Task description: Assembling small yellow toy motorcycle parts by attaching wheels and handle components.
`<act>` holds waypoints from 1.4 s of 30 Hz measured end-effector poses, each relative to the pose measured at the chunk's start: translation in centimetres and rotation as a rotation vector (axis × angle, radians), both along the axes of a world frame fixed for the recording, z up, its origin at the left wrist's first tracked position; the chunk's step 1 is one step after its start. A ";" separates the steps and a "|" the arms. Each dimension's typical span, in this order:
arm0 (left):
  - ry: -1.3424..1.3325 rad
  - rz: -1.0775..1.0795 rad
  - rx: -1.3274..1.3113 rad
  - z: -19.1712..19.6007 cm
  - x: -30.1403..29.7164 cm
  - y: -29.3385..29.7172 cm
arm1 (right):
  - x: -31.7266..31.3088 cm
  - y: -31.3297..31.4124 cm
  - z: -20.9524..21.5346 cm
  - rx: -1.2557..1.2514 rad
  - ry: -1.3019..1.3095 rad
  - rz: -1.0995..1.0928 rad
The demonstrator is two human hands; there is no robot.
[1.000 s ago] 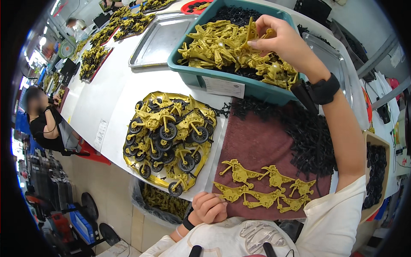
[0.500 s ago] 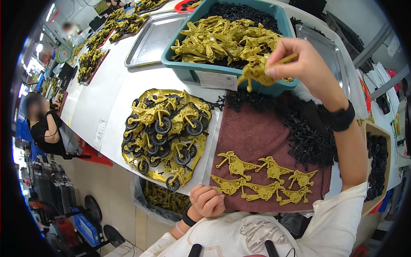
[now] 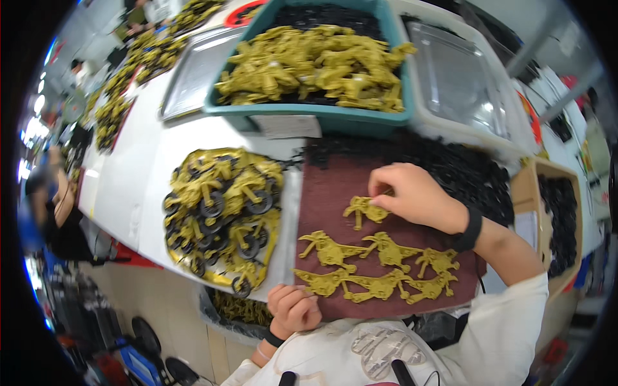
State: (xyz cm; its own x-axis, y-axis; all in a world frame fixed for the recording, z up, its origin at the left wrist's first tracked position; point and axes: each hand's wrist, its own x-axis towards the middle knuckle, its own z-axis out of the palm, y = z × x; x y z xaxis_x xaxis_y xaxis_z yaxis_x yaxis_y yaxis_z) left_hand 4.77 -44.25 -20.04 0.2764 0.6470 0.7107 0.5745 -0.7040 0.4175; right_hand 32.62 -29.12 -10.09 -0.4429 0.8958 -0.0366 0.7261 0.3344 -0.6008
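Fingertips of the right hand (image 3: pixel 418 196) pinch a yellow-green frame piece (image 3: pixel 362 210) at nine o'clock, laid crosswise on the maroon mat (image 3: pixel 335 193); the left hand (image 3: pixel 294 307) is clenched, empty, farther off.

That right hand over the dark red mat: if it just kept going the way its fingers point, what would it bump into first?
The right hand points left and slightly down, already touching an olive plastic piece. Beyond that comes bare dark red mat, then probably the tray of wheeled olive toys, though heights are unclear.
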 end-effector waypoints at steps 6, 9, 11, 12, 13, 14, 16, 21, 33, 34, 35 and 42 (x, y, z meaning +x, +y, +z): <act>0.028 0.069 -0.086 -0.1 -0.3 -0.1 | 3.1 -1.3 4.3 0.168 -0.211 0.055; 0.050 0.117 -0.115 0.0 -0.8 -1.2 | 8.7 0.1 12.8 0.168 -0.138 -0.154; 0.076 0.099 -0.094 -0.2 -0.7 -0.8 | 17.4 0.6 17.3 0.176 -0.008 -0.453; 0.071 0.084 -0.097 0.0 -0.6 -0.7 | 22.6 1.0 18.4 0.247 -0.229 -0.602; 0.096 0.046 -0.086 0.2 -0.4 -0.5 | 29.1 1.2 18.3 0.219 -0.374 -0.749; 0.120 0.013 -0.075 0.4 -0.3 -0.3 | 35.0 1.0 17.1 0.190 -0.519 -0.890; 0.131 0.007 -0.100 0.6 -0.1 -0.5 | 40.8 0.7 12.7 -0.145 -0.447 -1.022; 0.193 0.085 -0.145 0.9 0.3 -1.1 | 42.6 2.9 2.6 -0.599 -0.423 -0.870; 0.121 0.116 -0.134 0.6 0.6 -0.4 | 44.2 3.0 -0.6 -0.350 -0.151 -0.829; 0.119 0.101 -0.127 0.6 0.3 -0.5 | 42.6 2.9 0.7 -0.317 -0.226 -0.837; 0.108 0.100 -0.128 0.5 0.1 -0.5 | 41.7 2.8 1.6 -0.282 -0.301 -0.844; 0.073 0.116 -0.112 -0.1 0.1 -0.7 | 44.8 0.3 7.6 -0.014 -0.475 -0.889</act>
State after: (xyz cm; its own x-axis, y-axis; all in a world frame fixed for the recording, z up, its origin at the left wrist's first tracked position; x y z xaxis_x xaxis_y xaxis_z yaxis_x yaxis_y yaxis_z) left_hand 4.82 -44.94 -20.13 0.2429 0.7516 0.6132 0.6808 -0.5824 0.4441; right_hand 77.41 -28.85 -2.52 0.4493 0.8921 -0.0490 0.8737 -0.4502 -0.1845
